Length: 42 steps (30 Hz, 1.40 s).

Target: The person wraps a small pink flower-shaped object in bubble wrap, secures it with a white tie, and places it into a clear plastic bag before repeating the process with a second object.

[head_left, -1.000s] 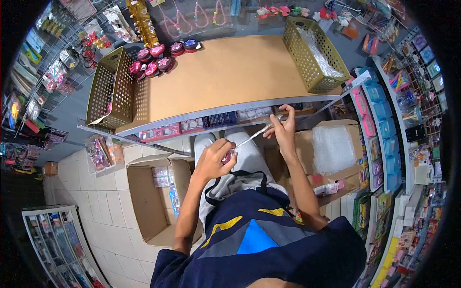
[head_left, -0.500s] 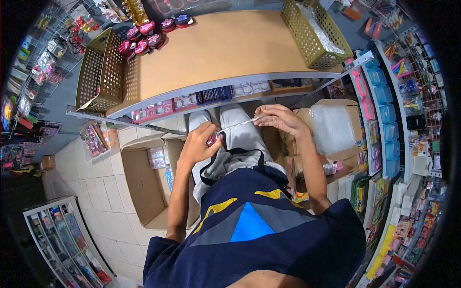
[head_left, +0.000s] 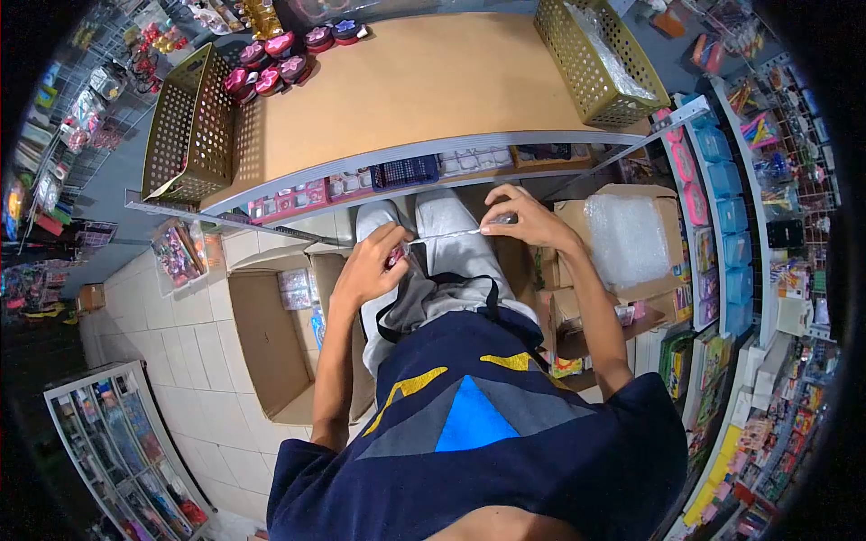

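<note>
Right fingers (head_left: 505, 231) have fanned, holding a thin whitish strip (head_left: 448, 236).

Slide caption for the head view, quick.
Left hand gripping a pinkish item, right hand pinching a whitish strip stretched between them, above grey trousers.

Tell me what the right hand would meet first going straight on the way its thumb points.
Past the thin whitish strip at its thumb tip, the right hand would probably meet the left hand first; depth is hard to judge, but the light grey trousers seem to lie lower.
</note>
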Each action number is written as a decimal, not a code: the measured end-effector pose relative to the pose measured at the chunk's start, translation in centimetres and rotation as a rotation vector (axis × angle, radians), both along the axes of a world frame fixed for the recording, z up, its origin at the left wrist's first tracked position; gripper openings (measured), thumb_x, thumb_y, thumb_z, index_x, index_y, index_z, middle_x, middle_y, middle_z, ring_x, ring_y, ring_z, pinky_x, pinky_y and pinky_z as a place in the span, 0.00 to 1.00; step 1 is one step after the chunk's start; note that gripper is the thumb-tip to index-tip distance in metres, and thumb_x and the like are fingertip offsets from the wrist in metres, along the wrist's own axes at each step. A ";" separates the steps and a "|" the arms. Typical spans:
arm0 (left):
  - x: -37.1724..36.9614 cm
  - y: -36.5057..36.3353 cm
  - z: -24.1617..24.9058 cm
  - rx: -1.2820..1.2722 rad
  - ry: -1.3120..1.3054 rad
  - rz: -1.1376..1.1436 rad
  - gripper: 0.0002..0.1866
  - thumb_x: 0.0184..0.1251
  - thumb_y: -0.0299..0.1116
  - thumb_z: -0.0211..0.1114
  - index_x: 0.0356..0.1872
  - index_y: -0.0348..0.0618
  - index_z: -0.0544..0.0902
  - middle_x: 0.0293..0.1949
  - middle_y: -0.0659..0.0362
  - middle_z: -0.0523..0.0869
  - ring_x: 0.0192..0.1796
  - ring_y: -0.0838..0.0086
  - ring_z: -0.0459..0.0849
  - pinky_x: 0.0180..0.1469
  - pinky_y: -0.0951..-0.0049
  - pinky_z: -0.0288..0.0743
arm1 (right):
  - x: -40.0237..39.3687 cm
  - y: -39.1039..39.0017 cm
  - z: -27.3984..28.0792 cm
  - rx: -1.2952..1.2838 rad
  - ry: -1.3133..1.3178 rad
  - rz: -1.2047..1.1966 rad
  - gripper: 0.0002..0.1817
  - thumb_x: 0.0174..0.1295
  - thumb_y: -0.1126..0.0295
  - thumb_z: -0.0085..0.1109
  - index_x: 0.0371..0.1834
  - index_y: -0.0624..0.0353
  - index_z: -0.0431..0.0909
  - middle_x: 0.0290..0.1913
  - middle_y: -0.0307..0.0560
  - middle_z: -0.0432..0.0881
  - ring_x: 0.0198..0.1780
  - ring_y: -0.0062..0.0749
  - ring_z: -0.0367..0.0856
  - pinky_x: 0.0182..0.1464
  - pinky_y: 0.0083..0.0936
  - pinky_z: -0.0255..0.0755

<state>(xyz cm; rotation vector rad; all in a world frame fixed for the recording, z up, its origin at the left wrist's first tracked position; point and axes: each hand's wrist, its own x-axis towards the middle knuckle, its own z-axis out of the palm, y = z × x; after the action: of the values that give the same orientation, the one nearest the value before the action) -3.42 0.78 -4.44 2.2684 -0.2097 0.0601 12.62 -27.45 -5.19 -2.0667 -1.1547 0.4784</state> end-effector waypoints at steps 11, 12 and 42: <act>0.6 -0.4 0.0 0.146 -0.015 0.034 0.18 0.45 0.32 0.71 0.36 0.38 0.75 0.37 0.50 0.77 0.45 0.51 0.78 0.47 0.56 0.74 | -0.6 0.5 1.6 -0.281 0.435 0.229 0.16 0.73 0.62 0.50 0.41 0.65 0.79 0.40 0.54 0.83 0.42 0.42 0.83 0.47 0.36 0.73; 0.6 -0.4 0.0 0.151 -0.010 0.046 0.19 0.45 0.33 0.72 0.36 0.38 0.74 0.36 0.49 0.77 0.44 0.50 0.78 0.46 0.56 0.74 | -0.7 0.5 1.2 -0.271 0.438 0.221 0.16 0.74 0.62 0.49 0.42 0.65 0.78 0.39 0.55 0.84 0.41 0.41 0.83 0.46 0.35 0.74; 0.4 -0.6 -2.2 -0.084 0.223 0.136 0.25 0.55 0.39 0.73 0.47 0.39 0.71 0.37 0.45 0.83 0.43 0.46 0.82 0.44 0.56 0.76 | -1.2 4.3 3.4 -0.037 0.383 -0.019 0.13 0.65 0.63 0.65 0.42 0.65 0.83 0.34 0.45 0.85 0.37 0.21 0.78 0.43 0.23 0.73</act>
<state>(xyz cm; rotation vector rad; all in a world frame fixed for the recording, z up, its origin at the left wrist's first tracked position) -2.99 0.19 -6.65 2.1829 0.0643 -0.1108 11.43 -23.13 -1.78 -1.9060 -0.9025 0.8489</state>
